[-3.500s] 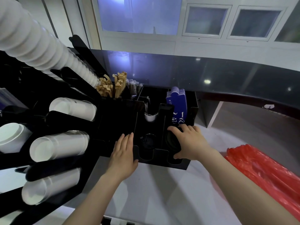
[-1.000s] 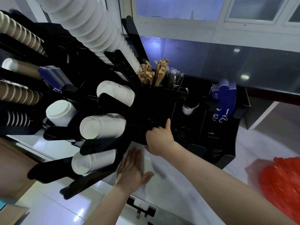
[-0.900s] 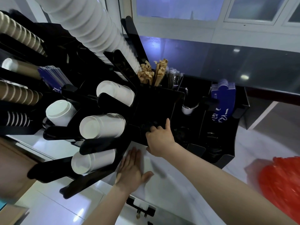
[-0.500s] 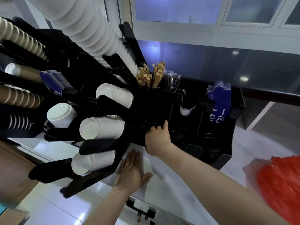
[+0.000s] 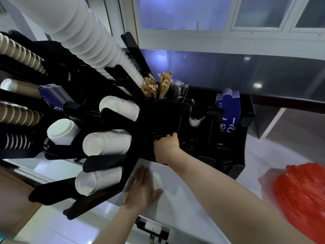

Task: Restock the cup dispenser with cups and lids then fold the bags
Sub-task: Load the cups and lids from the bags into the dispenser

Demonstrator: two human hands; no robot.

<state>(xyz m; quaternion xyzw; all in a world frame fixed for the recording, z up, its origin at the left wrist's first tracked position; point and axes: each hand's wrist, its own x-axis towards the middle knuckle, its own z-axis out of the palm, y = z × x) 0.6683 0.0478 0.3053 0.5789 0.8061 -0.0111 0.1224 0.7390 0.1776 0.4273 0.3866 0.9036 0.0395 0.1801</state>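
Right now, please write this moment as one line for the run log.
right hand: reaching into black organizer slot, on black lids | left hand: flat on white counter | red plastic bag: unfolded

Dim bluish light is coming from the windows [image 5: 177,13], glaring off the table [image 5: 184,196]; wide-angle edges are bending, the red bag [image 5: 299,196] blurring.

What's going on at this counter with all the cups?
A person is restocking a black cup dispenser on a white counter. The right hand reaches into a front slot, fingers curled on what look like dark lids, though that spot is dim. The left hand lies flat on the counter. White cup stacks already fill the rack, and a red bag waits on the right.
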